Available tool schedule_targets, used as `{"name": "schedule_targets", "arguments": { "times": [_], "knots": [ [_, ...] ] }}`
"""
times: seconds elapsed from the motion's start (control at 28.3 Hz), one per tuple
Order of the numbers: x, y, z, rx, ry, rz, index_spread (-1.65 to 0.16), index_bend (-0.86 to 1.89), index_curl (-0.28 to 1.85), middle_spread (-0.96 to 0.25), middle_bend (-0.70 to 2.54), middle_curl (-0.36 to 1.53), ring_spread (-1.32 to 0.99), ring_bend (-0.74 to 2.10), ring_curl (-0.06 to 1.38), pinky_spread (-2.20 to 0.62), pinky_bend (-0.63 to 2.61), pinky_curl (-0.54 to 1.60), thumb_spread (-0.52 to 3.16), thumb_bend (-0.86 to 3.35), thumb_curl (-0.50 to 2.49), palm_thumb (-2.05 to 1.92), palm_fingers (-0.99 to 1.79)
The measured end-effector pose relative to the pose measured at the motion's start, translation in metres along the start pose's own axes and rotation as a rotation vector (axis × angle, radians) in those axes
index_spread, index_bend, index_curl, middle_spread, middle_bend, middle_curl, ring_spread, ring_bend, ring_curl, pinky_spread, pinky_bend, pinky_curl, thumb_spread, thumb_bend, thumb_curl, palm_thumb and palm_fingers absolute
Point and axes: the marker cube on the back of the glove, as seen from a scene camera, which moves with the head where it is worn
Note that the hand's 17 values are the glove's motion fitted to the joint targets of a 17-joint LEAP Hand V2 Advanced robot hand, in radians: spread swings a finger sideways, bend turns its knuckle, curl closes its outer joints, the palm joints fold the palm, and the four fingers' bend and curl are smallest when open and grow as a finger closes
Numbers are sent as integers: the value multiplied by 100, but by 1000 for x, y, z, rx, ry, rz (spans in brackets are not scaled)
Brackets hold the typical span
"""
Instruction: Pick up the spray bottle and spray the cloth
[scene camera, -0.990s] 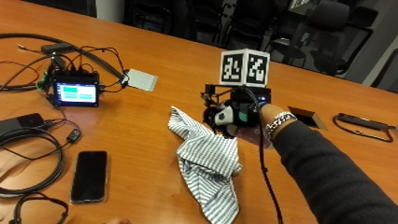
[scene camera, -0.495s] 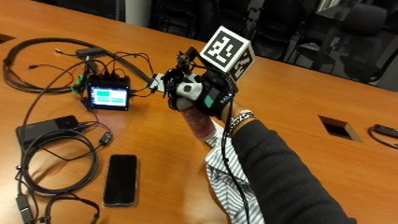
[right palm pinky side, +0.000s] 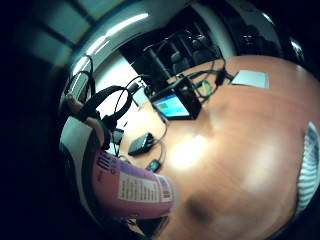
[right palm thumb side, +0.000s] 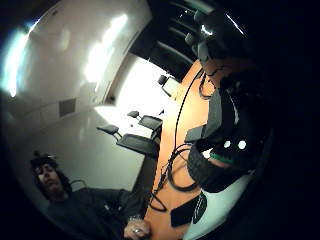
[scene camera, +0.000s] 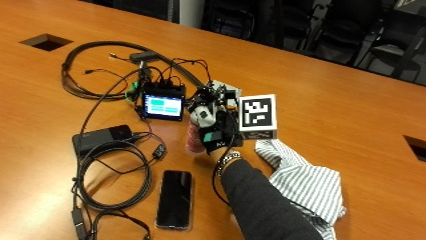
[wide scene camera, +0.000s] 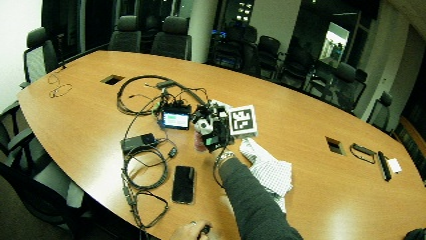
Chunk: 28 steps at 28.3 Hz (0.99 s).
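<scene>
Half a second before, your gloved right hand (scene camera: 214, 131) was raised above the table with the striped cloth (scene camera: 305, 182) under your forearm. At this moment it was down by the small screen device (scene camera: 163, 106), and the camera had shifted too, so the whole scene sat differently. The cloth lay on the wooden table (scene camera: 346, 100) just beside your sleeve (scene camera: 266, 205), apart from the hand.

Your fingers were curled round the spray bottle (scene camera: 194, 141), a pink bottle with a printed label (right palm pinky side: 135, 189), which stood upright at the table just left of your wrist. Most of it was hidden behind the glove in the outside view, and its nozzle could not be made out. The phone (scene camera: 174, 198) lay flat near your elbow, and the black power brick (scene camera: 101, 138) lay among the cables. In the wide view, the cloth's far end was covered by your arm.
</scene>
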Motion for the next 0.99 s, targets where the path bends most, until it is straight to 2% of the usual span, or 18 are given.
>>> {"name": "schedule_targets", "arguments": {
  "times": [0.32,0.74,0.99],
  "knots": [
    [17,21,-5,16,63,1,-29,17,56,-21,51,52,-17,67,45,-29,55,40,128,-1,62,82,132],
    [-25,-1,-16,93,88,-101,-29,19,56,-21,51,52,-19,66,45,-31,54,40,136,0,59,81,134],
    [-17,3,-32,76,130,-120,-29,19,57,-22,52,52,-20,66,45,-32,52,39,142,0,55,79,135]
  ]
}}
